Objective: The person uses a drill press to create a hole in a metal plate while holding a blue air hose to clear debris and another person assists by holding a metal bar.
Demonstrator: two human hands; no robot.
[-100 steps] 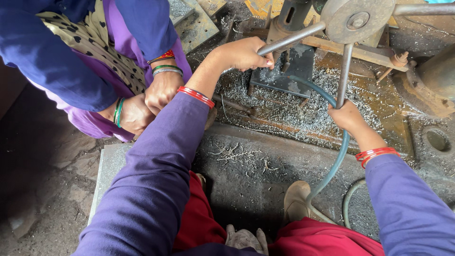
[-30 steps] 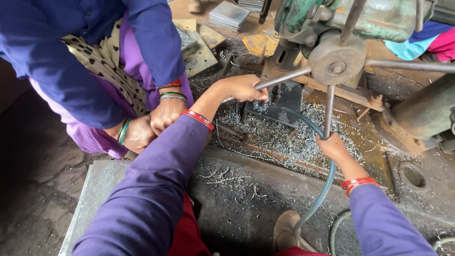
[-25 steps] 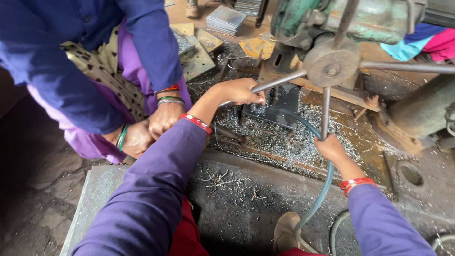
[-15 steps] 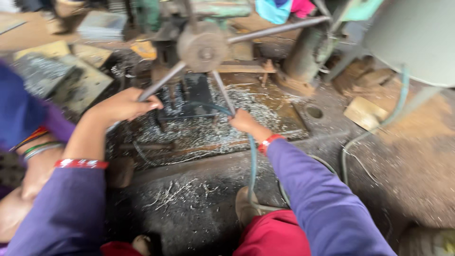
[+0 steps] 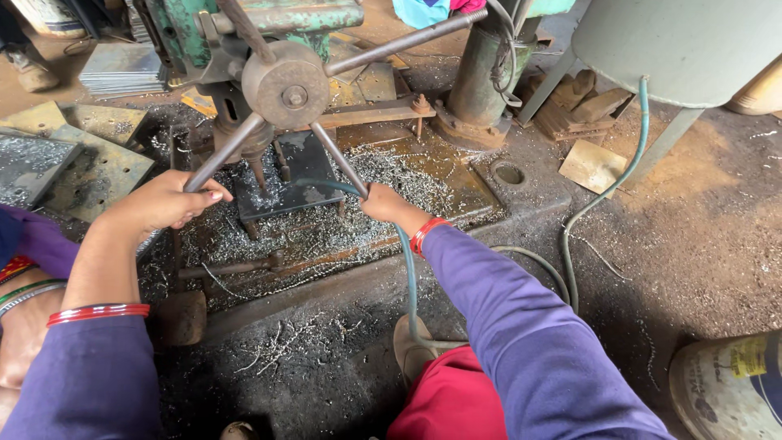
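Note:
A green drill press has a round hub (image 5: 285,84) with several steel spoke handles. My left hand (image 5: 167,201) grips the end of the lower-left spoke (image 5: 232,147). My right hand (image 5: 383,204) holds the end of the lower-right spoke (image 5: 336,157), with a teal hose (image 5: 405,261) passing by its fingers. Under the hub a dark metal plate (image 5: 289,175) lies on the machine table, with the drill bit (image 5: 259,175) just above it. Silver metal shavings (image 5: 391,175) cover the table around the plate.
Another person's hands with bangles (image 5: 20,322) are at the left edge. Flat steel plates (image 5: 77,167) lie at the left, a stack of sheets (image 5: 122,72) behind. The press column (image 5: 481,81) stands at the back, a grey tank (image 5: 684,45) at upper right, a sack (image 5: 729,387) at lower right.
The view has swung right, so the other person has slid almost out of frame. Both hands stay on the spokes, and the hub has turned slightly.

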